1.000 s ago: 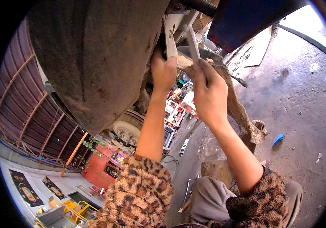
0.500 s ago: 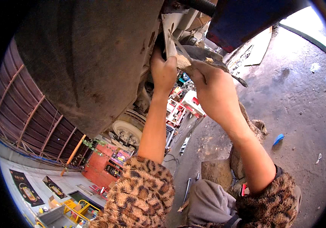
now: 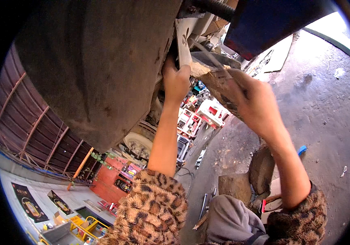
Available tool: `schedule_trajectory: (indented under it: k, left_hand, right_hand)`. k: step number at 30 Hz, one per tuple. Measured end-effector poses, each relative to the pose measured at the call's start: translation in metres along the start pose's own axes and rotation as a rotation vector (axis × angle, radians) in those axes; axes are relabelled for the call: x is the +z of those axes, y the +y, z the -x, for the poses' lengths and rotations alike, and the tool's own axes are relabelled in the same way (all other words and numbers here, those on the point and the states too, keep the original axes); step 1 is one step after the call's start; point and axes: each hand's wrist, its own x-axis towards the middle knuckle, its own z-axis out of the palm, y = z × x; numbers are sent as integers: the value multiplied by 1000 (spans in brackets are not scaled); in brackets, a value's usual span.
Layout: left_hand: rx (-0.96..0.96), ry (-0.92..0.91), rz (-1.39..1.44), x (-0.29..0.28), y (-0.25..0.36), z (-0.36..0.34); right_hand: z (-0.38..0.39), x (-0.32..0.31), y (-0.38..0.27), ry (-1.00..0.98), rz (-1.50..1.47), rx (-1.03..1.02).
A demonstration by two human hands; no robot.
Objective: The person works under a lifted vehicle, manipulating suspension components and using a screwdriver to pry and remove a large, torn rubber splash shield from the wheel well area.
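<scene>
My left hand [image 3: 176, 81] is closed around the lower edge of a pale metal bracket [image 3: 184, 38], thumb on its face and fingers hidden behind it. To its right my right hand [image 3: 254, 102] is closed on a thin grey rod-like tool [image 3: 209, 57]. This tool slants up and left toward the bracket, and motion blur hides its exact kind. Below and between the hands hangs a dirty brown strip [image 3: 222, 92] with a crumbly, pale upper edge [image 3: 199, 69]. The right hand overlaps this strip; whether it touches it I cannot tell.
A large dirty dark panel [image 3: 97, 69] fills the upper left, with a wheel hub [image 3: 139, 145] beneath. A dark blue panel [image 3: 273, 24] overhangs at upper right. On the floor lie a brown block [image 3: 234, 185], long metal tools [image 3: 203, 206] and a blue object [image 3: 302, 150].
My right hand has moved right and slightly down, away from the left hand, and more of the rod-like tool shows. The left hand keeps its hold on the bracket.
</scene>
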Motion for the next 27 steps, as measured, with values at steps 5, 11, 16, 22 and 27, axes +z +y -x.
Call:
schedule_trajectory:
  k: [5,11,16,22,27]
  left_hand:
    - [-4,-49,-127,-17,-14,6]
    - [66,-79,-88,-15,-8,2]
    - [-32,-51,-34,-27,-13,8]
    - [-102,-88,-37,-26,-15,8]
    - [-59,-116,-1,-27,0,6]
  right_hand:
    - [-8,-29,41,99,322,-159]
    - [-68,-17,73,11,252,-190]
    - [-78,-4,69,-51,110,-122]
    - [-118,35,99,-159,-70,-420]
    - [-132,52,54,-153,-136,-388]
